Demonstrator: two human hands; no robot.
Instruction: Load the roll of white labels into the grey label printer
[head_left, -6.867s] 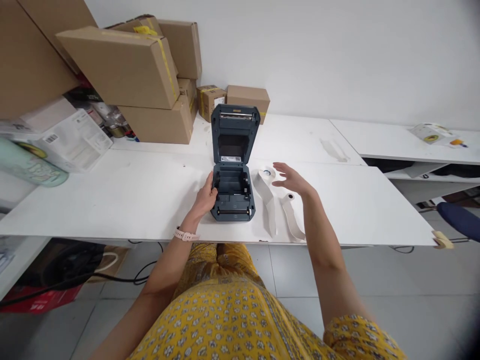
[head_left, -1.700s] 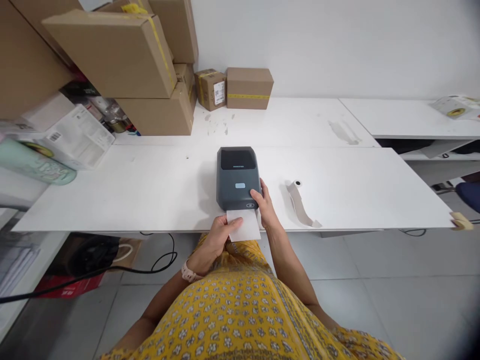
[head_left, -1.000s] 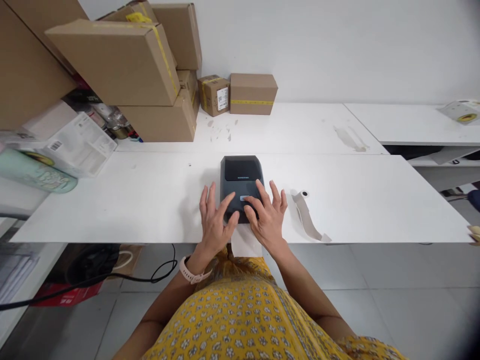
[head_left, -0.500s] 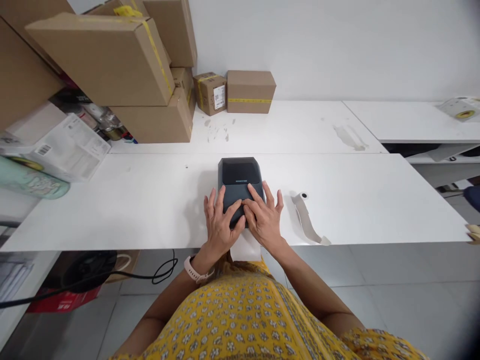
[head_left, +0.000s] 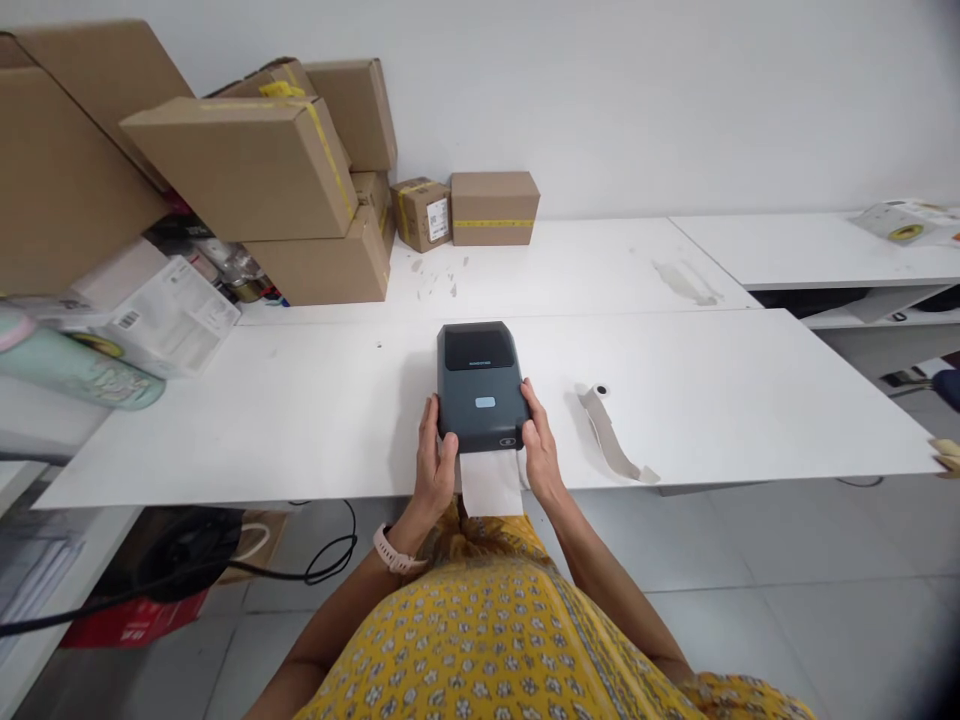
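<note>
A dark grey label printer [head_left: 480,385] sits with its lid down near the front edge of the white table [head_left: 300,420]. White label paper [head_left: 491,482] sticks out of its front slot and hangs past the table edge. My left hand [head_left: 435,465] grips the printer's left side, thumb on the front corner. My right hand [head_left: 538,450] grips its right side the same way. A small used paper roll [head_left: 609,435] with a loose tail lies on the table just right of my right hand.
Cardboard boxes [head_left: 247,170] are stacked at the back left, two small ones [head_left: 469,208] against the wall. Packaged goods and a green tube [head_left: 75,365] lie on the left. A second table [head_left: 817,250] stands to the right. Cables [head_left: 315,560] run under the table.
Earlier the printer stood open with two paper rolls beside it. Now it is shut with paper fed out. In the last second both hands slid off the lid to its sides.
</note>
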